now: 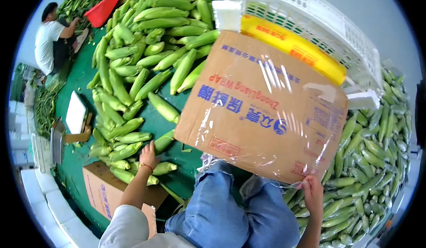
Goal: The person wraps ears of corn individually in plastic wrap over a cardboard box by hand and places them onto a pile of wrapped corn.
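Observation:
My left hand [149, 156] reaches down among the green corn ears at the left, fingers stretched out, beside an ear of corn [163, 141] and just above another ear [163, 168]. I cannot make out a firm hold on either. At the near right corner of a cardboard box [262, 115], my right hand [312, 191] pinches the edge of clear plastic film [290, 185]. The film lies stretched and shiny over the box's printed top. Behind the box lies a yellow roll of film [293, 48], in front of a white plastic crate [310, 15].
A big heap of unwrapped corn [164, 31] covers the green floor [71, 164] ahead and left. Film-wrapped corn [364, 177] is piled at the right. An open carton [100, 183], a scale [76, 113] and a red basin [105, 9] are at left; another person [49, 39] sits beyond.

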A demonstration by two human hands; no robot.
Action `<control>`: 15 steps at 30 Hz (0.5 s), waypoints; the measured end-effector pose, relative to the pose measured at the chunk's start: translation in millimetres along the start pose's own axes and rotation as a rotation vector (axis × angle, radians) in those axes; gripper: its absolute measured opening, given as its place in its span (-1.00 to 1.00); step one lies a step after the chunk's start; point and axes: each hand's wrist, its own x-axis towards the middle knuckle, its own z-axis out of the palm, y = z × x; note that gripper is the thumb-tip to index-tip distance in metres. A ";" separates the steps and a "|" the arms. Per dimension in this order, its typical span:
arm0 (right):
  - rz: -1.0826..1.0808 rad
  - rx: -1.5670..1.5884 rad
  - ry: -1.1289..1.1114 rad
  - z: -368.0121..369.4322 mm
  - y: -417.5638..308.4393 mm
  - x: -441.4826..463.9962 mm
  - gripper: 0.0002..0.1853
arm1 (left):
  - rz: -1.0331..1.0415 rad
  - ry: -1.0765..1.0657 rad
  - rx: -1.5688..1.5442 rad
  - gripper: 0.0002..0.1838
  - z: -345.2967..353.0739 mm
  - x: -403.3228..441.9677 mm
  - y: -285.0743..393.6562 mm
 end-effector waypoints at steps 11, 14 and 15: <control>0.053 -0.032 0.043 3.9 -9.1 -5.1 -0.92 | 0.210 0.240 -0.829 -0.35 -176.5 -31.9 46.2; 0.088 0.013 0.083 5.4 -15.3 -9.2 -0.91 | 0.308 0.508 -0.618 -0.31 -252.6 -37.5 93.9; 0.071 -0.029 0.095 5.0 -15.8 -9.7 -0.92 | 0.307 0.594 -0.498 -0.32 -265.5 -35.3 105.9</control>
